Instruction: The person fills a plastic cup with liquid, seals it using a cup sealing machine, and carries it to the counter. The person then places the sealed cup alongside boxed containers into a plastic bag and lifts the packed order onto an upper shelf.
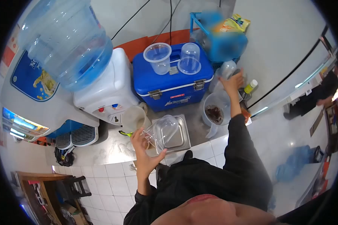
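Observation:
My left hand [145,150] is curled round a clear plastic cup [165,131], tilted over a steel tray [183,138]. My right hand [232,81] reaches past a pitcher of dark liquid [215,112], its fingers spread beside a translucent bottle [228,69]; whether they touch it I cannot tell. On the blue cooler box [169,84] sit an upright clear cup [159,62] and an upturned clear container [190,58]. A translucent jug [135,118] stands left of the cup in my left hand.
At the left is a white water dispenser [105,88] with a large bottle [67,45]. Behind my right hand are a blue basket [227,45] and a small bottle with a yellow-green label [249,87]. Another person [315,93] is at the far right.

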The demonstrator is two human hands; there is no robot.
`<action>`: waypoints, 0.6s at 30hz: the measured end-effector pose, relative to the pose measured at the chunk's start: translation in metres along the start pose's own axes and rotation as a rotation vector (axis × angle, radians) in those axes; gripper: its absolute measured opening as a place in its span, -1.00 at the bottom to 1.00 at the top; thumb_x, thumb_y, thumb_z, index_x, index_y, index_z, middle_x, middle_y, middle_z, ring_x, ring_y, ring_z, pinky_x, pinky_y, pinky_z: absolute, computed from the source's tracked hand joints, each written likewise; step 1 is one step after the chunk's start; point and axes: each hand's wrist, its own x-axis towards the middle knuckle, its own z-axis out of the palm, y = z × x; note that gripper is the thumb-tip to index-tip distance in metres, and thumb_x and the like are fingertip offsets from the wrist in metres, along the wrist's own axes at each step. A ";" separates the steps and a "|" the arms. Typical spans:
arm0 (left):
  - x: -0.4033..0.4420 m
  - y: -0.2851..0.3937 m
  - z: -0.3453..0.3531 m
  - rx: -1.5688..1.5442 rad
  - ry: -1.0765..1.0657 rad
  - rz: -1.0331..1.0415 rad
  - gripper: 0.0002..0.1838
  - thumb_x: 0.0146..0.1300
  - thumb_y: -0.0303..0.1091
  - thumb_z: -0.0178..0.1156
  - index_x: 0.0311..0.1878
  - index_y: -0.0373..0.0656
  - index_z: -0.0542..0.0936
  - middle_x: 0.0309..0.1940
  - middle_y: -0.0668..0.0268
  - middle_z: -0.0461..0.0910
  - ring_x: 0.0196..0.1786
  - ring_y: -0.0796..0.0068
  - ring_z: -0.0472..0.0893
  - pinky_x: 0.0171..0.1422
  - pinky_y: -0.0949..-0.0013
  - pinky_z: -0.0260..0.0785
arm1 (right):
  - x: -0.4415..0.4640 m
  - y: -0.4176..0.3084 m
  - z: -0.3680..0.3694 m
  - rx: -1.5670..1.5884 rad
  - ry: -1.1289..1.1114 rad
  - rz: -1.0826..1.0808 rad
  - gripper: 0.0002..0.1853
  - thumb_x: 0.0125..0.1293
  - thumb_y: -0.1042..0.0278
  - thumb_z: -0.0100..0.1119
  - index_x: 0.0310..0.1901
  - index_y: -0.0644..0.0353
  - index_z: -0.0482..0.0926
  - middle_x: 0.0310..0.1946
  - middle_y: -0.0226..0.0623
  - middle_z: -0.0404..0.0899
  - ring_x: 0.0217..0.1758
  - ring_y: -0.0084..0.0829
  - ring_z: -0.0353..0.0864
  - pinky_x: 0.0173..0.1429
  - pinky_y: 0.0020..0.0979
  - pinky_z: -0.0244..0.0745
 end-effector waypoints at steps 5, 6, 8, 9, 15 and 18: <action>0.003 0.004 -0.012 -0.005 0.019 -0.029 0.04 -0.20 -0.43 0.50 0.37 -0.20 0.08 0.24 0.16 0.02 0.21 0.25 0.34 0.25 0.20 0.34 | -0.021 -0.110 -0.052 0.860 -0.068 -0.668 0.06 -0.10 0.13 0.53 0.36 0.25 0.05 0.32 -0.04 0.14 0.41 -0.07 0.10 0.45 -0.17 0.02; 0.003 0.005 -0.011 -0.010 0.003 -0.029 0.04 -0.20 -0.43 0.50 0.37 -0.20 0.08 0.24 0.16 0.02 0.21 0.25 0.34 0.25 0.20 0.34 | -0.024 -0.128 -0.044 0.868 -0.148 -0.748 0.05 -0.09 0.15 0.53 0.38 0.20 0.05 0.31 -0.09 0.15 0.37 -0.12 0.16 0.40 -0.20 0.10; 0.005 0.007 -0.005 -0.004 0.026 0.031 0.05 -0.20 -0.40 0.50 0.37 -0.19 0.09 0.24 0.16 0.03 0.21 0.23 0.34 0.25 0.18 0.32 | -0.018 -0.131 -0.032 0.860 -0.208 -0.817 0.04 -0.07 0.18 0.53 0.39 0.16 0.04 0.29 -0.13 0.17 0.33 -0.18 0.23 0.36 -0.23 0.18; 0.004 0.008 -0.005 -0.011 0.013 0.044 0.05 -0.20 -0.40 0.50 0.37 -0.19 0.09 0.24 0.16 0.03 0.21 0.23 0.34 0.25 0.18 0.32 | -0.015 -0.126 -0.023 0.877 -0.149 -0.747 0.03 -0.06 0.20 0.52 0.39 0.15 0.05 0.30 -0.13 0.16 0.31 -0.20 0.26 0.32 -0.25 0.23; -0.022 0.004 -0.024 -0.061 0.071 0.025 0.04 -0.18 -0.29 0.45 0.39 -0.18 0.08 0.24 0.14 0.02 0.25 0.18 0.27 0.26 0.15 0.27 | 0.048 -0.036 -0.028 0.771 0.436 -0.326 -0.05 0.01 0.14 0.46 0.37 0.17 0.09 0.26 -0.05 0.22 0.28 -0.08 0.27 0.30 -0.08 0.24; -0.024 0.001 -0.037 -0.061 0.129 0.052 0.06 -0.15 -0.07 0.42 0.39 -0.21 0.07 0.28 0.19 0.05 0.21 0.23 0.29 0.25 0.15 0.23 | 0.050 0.013 -0.004 0.417 0.150 -0.350 -0.05 0.00 0.07 0.45 0.35 0.18 0.10 0.23 -0.01 0.25 0.28 -0.01 0.26 0.32 -0.05 0.19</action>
